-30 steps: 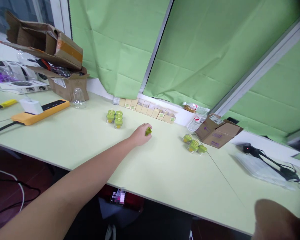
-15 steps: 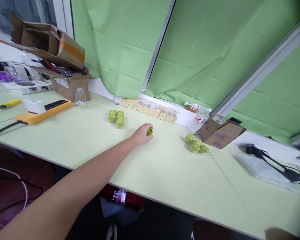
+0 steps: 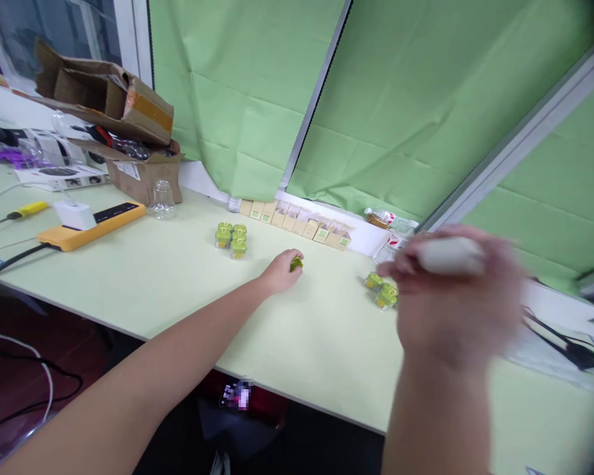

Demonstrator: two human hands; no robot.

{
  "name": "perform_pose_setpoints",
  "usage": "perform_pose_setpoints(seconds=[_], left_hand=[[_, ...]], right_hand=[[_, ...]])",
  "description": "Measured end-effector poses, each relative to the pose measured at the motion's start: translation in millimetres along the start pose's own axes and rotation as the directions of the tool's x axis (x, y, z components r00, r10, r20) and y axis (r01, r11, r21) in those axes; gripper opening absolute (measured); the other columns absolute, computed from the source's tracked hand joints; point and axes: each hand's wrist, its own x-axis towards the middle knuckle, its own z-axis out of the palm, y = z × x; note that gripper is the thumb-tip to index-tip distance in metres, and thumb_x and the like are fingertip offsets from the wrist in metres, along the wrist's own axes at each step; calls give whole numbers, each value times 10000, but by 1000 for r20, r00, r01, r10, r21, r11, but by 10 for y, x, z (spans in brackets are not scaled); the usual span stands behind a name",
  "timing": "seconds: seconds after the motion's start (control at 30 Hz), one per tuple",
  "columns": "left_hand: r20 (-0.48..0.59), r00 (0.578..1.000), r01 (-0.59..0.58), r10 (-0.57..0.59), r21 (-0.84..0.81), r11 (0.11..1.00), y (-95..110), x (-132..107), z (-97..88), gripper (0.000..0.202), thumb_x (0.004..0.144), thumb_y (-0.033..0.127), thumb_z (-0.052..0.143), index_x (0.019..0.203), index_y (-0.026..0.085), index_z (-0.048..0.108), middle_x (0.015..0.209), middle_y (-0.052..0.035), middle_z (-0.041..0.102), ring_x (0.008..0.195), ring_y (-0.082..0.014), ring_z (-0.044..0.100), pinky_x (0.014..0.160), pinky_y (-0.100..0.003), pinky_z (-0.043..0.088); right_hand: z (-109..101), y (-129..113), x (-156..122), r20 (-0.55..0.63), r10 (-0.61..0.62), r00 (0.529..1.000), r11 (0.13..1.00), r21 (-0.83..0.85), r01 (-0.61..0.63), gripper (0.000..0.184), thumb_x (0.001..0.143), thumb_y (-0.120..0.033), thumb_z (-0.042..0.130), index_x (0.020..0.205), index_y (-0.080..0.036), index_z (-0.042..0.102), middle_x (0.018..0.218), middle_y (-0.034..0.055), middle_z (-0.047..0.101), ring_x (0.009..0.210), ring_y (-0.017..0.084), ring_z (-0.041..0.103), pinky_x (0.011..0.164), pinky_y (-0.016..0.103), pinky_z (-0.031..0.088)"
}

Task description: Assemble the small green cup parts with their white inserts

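My left hand (image 3: 280, 272) reaches to the middle of the table and is closed around a small green-lidded container (image 3: 296, 264), mostly hidden by the fingers. My right hand (image 3: 458, 297) is raised over the right side, smeared by motion. It is closed, and a blurred white cylindrical object (image 3: 450, 255) shows at its fingers; its kind is unclear. Left of my left hand stands a cluster of several clear containers with green lids (image 3: 238, 247). More of these containers (image 3: 386, 295) sit on the right, partly behind my right hand.
A row of small tan boxes (image 3: 292, 221) lines the table's back edge. At left are an orange power strip (image 3: 113, 214), a yellow-handled screwdriver (image 3: 31, 209), a clear jar (image 3: 162, 201) and cardboard boxes (image 3: 146, 178). Black cable (image 3: 581, 353) lies at far right.
My right hand has risen from the lower right corner into view, covering the cardboard box and part of the right-hand containers. My left hand stays in place with its container.
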Motion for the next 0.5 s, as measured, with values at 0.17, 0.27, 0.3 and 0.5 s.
perform_pose_setpoints(seconds=[0.17, 0.27, 0.3, 0.5], left_hand=[[56, 965, 262, -257, -304, 916, -58, 66, 32, 206, 815, 192, 496, 999, 201, 588, 815, -4, 617, 592, -107, 586, 539, -233, 450], [76, 946, 314, -315, -450, 836, -62, 108, 52, 180, 782, 152, 501, 932, 187, 595, 766, 6, 583, 520, -82, 561, 465, -199, 391], [83, 940, 327, -330, -488, 809, -47, 117, 52, 172, 768, 137, 503, 906, 182, 595, 754, 8, 576, 503, -74, 548, 458, -195, 385], [116, 880, 428, -461, -616, 661, 139, 107, -6, 211, 707, 121, 519, 898, 183, 585, 865, -15, 618, 425, -42, 475, 405, -199, 329]], right_hand=[[379, 1276, 431, 84, 202, 976, 724, -683, -91, 279, 924, -388, 395, 942, -212, 611, 823, 75, 593, 786, 218, 547, 726, 343, 426], [398, 1808, 162, 252, 391, 885, 509, -861, 20, 281, 917, -342, 443, 1056, -194, 637, 906, 126, 610, 857, 244, 580, 793, 344, 415], [393, 1890, 66, 325, 426, 845, 486, -869, 89, 275, 899, -336, 486, 1069, -190, 645, 941, 135, 613, 881, 248, 589, 809, 338, 414], [385, 1900, -67, 349, 501, 792, 451, -886, 105, 420, 899, -351, 504, 1285, -200, 574, 1107, 149, 638, 1045, 278, 596, 891, 348, 417]])
